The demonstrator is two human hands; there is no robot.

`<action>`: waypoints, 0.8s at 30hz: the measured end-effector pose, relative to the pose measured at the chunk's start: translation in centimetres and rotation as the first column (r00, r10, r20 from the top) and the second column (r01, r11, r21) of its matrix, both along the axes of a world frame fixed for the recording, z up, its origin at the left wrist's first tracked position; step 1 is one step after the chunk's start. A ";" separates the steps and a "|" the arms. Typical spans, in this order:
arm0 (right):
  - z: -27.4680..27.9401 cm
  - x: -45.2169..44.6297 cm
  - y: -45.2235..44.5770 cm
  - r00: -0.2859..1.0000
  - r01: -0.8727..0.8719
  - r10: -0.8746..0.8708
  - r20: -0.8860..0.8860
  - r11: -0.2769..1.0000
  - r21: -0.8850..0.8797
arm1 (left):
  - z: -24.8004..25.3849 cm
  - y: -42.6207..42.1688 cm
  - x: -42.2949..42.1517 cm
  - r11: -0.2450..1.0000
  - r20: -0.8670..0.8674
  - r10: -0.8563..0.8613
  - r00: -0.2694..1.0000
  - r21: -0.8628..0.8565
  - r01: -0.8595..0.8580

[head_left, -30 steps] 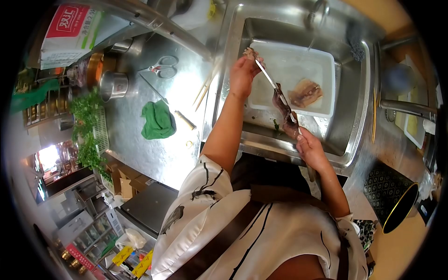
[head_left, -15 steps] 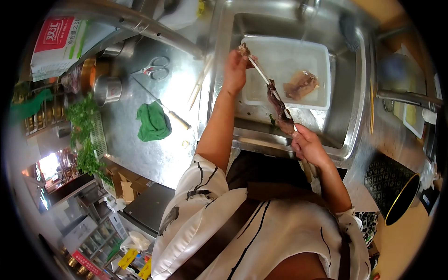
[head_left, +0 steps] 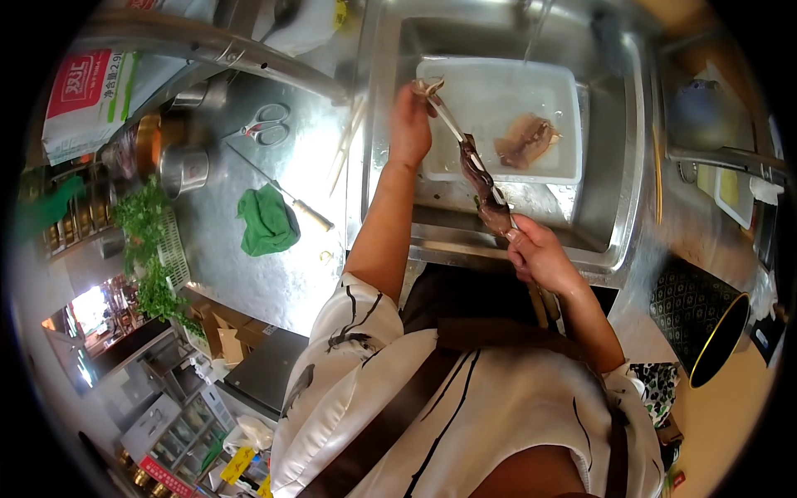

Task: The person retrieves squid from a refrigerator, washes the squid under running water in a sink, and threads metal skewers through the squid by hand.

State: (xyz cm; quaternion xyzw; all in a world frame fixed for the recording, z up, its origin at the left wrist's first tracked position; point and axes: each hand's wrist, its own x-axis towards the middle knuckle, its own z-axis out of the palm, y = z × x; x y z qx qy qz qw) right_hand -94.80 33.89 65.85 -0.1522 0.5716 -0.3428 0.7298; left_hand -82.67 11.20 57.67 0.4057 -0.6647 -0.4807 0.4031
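Note:
A dark squid (head_left: pixel 481 184) is stretched along long pale sticks (head_left: pixel 449 122) that look like chopsticks, slanting across the sink. My right hand (head_left: pixel 540 253) is closed around their lower part, close to the squid's lower end; the sticks' tan ends stick out below my fist. At the upper end, my left hand (head_left: pixel 410 133) has its fingers closed on the squid's tentacles (head_left: pixel 428 86), slightly blurred. Beneath lies a white tub (head_left: pixel 579 124) of water holding a second, brownish squid piece (head_left: pixel 527 141). The tub stands in the steel sink (head_left: pixel 610 166).
On the left steel counter are scissors (head_left: pixel 267 124), a green cloth (head_left: pixel 267 222), a thin rod with a wooden handle (head_left: pixel 314 215), loose pale sticks (head_left: pixel 347 145) and a metal pot (head_left: pixel 184 170). A black patterned bin (head_left: pixel 693 319) stands at the right.
My view has shifted slightly, so most things appear a little up and left. Both hands keep their places on the squid and sticks. The left fingers have shifted at the tentacles.

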 end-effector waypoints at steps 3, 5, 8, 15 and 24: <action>-0.3 0.3 -0.1 0.995 -0.009 0.009 -0.099 1.000 0.001 | 0.1 0.8 0.0 1.000 0.024 -0.014 1.000 -0.006 0.014; -1.0 0.2 -0.2 0.996 0.002 -0.002 -0.085 1.000 0.007 | 0.0 1.6 -0.4 0.992 -0.037 -0.044 0.998 0.117 0.048; -0.9 -0.2 -0.2 0.997 0.016 -0.014 -0.081 0.999 0.032 | -0.4 2.0 -1.0 0.956 -0.342 0.047 0.939 0.287 0.056; -1.1 -0.9 0.2 0.991 -0.050 0.052 -0.126 0.999 0.020 | -1.4 0.4 -0.7 0.837 -0.470 0.233 0.851 0.543 0.071; -1.3 -1.2 0.6 0.982 -0.077 0.071 -0.172 0.997 -0.030 | -0.2 -0.3 -0.3 0.802 -0.432 0.222 0.874 0.590 0.088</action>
